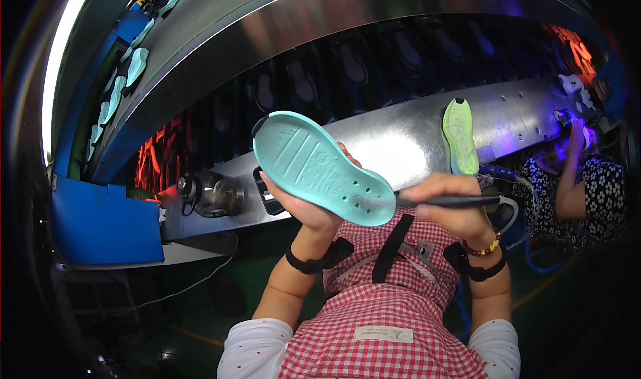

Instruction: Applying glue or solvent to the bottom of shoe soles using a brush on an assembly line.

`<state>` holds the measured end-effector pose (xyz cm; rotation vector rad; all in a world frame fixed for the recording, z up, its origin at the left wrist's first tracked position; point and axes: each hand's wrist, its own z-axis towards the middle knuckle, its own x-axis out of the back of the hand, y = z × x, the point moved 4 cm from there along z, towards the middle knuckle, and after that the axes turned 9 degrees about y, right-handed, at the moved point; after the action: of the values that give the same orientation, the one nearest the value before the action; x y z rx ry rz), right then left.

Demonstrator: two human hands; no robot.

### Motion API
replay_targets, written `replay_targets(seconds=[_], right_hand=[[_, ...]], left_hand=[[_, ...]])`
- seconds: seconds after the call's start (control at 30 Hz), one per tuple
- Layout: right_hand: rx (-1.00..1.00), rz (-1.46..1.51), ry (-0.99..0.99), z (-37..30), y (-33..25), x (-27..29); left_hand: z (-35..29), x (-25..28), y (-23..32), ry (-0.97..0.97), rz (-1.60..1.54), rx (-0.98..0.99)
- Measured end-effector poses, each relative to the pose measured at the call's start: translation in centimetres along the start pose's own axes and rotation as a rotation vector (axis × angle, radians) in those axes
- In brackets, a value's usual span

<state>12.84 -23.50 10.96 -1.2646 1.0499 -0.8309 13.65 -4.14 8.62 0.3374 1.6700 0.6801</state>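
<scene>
My left hand [304, 207] is closed around a turquoise shoe sole [310, 162], held tilted over the metal ledge. The sole's face shows ridges, moulded marks and several small holes near its narrower end. A dark patch sits on the rim at its wider end. My right hand [454, 209], slightly blurred, grips a slim black-handled tool [471, 201]. The tool points left at the sole's narrow end, where its tip is hard to make out. A yellow-green sole [461, 139] with a dark tip lies on the ledge beyond my right hand.
A dark transparent jug [220, 193] stands on the metal ledge [394, 132] at left, near a black-framed item [268, 197]. Behind runs a dark conveyor with sole shapes. Turquoise soles [115, 97] line the left side. Another person [571, 185] works at right.
</scene>
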Motion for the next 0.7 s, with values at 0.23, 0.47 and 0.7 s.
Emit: replay_targets(seconds=[0.23, 0.47, 0.7], right_hand=[[0.203, 0.065, -0.233, -0.3, 0.7, -0.7], [0.238, -0.015, -0.28, -0.4, 1.2, -1.0], [-0.043, 0.436, -0.017, -0.2, 3.1, -1.4]], left_hand=[[0.2, 0.0, 0.2, -0.097, 0.014, 0.017], [0.1, -0.2, 0.5, -0.048, 0.047, 0.042], [-0.5, -1.2, -0.6, 0.082, -0.088, 0.158]])
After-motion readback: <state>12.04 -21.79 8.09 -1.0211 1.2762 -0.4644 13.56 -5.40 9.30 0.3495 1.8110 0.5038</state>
